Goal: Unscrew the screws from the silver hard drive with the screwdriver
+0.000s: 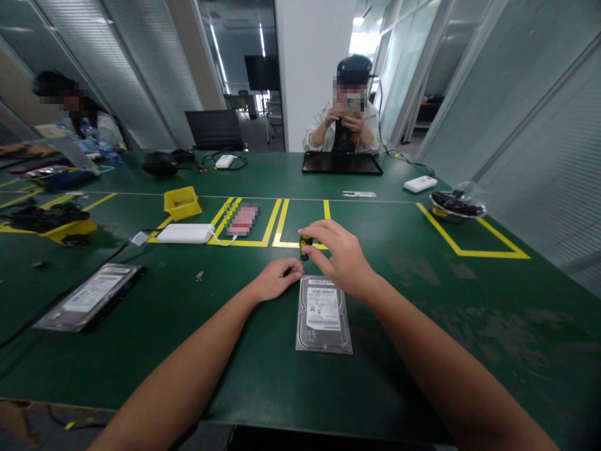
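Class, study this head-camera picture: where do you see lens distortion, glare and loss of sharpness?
Head view: wide-angle bending curves the glass partitions and table edge; ceiling strip lights blow out bright; the hard drive between the left hand and right hand is fairly sharp, though its label print stays unreadable; forearms at the bottom corners look stretched.

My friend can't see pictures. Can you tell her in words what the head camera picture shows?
Two bare hands work at the far end of a hard drive lying flat on a green table: the right hand holds a small black and yellow tool upright, and the left hand rests at the drive's corner. Another hard drive lies to the left, and a person sits across the table.
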